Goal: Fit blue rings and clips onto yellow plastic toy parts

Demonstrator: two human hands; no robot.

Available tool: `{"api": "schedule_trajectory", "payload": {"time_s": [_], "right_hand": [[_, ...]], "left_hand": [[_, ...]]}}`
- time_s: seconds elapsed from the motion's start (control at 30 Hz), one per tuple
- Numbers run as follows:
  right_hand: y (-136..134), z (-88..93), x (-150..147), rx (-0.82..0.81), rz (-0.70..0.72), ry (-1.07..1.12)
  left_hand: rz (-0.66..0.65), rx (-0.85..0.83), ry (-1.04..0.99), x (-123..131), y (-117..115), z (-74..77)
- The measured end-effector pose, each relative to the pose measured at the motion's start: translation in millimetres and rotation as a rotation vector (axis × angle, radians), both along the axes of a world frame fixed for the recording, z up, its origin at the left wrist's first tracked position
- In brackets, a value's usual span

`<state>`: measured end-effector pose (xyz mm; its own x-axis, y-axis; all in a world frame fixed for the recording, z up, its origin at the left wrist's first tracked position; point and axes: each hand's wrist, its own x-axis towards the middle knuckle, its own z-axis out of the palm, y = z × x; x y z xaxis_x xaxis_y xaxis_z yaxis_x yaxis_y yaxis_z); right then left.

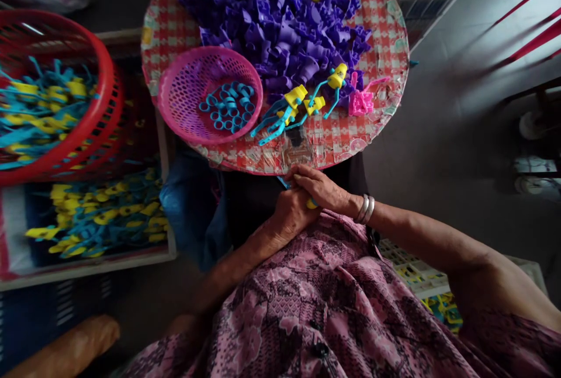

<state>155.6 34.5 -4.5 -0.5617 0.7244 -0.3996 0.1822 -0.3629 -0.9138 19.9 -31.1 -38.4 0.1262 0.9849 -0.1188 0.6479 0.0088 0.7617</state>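
Blouse (307, 308), left hand (293, 214) and right hand (322, 186) around slanted toy (312, 204), blue end up-left

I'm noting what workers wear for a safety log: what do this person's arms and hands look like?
Both forearms are bare, and neither hand wears gloves. The right hand has silver-coloured bangles at its wrist; the left hand shows none. A pink blouse with a dark floral print has sleeves ending above the forearms.

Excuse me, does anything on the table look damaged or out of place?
Yes: the red-and-white checked cover of the round table looks worn and torn along its near edge, with scuffed, patchy areas.
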Motion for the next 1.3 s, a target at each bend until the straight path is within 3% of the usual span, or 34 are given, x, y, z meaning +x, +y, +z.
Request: {"api": "schedule_trajectory", "payload": {"time_s": [0.1, 0.27, 0.37, 0.57, 0.87, 0.97, 1.03, 1.1, 1.2, 1.3], "right_hand": [[2, 3.8, 1, -0.052, -0.032, 0.041], [11, 8.6, -8, -0.485, -0.327, 0.316], [12, 3.9, -13, -0.611, -0.425, 0.391], [4, -6.1, -16, -0.653, -0.476, 0.436], [0, -10.9, -18, -0.54, -0.468, 0.371], [-1, -15.4, -15, -0.412, -0.428, 0.318], [-2, -13.8, -9, -0.169, -0.418, 0.193], [-3, -6.1, -1, 0.177, -0.382, -0.004], [-5, 11.8, 9, 0.566, -0.216, -0.292], [-6, 24.0, 8, 0.695, -0.052, -0.491]], "left_hand": [[-0.018, -0.04, -0.065, -1, 6, 4.1], [0.06, -0.15, -0.343, -7, 23, 21.6], [0.16, -0.21, -0.414, -13, 29, 30.5], [0.211, -0.218, -0.379, -18, 31, 35.9], [0.214, -0.249, -0.319, -15, 32, 36.5], [0.213, -0.193, -0.302, -14, 31, 37.5], [0.23, -0.143, -0.25, -14, 29, 38.0], [0.242, -0.102, -0.183, -15, 27, 37.1], [0.229, -0.023, -0.096, -17, 27, 31.3], [0.225, 0.043, -0.007, -19, 28, 21.7]]}}
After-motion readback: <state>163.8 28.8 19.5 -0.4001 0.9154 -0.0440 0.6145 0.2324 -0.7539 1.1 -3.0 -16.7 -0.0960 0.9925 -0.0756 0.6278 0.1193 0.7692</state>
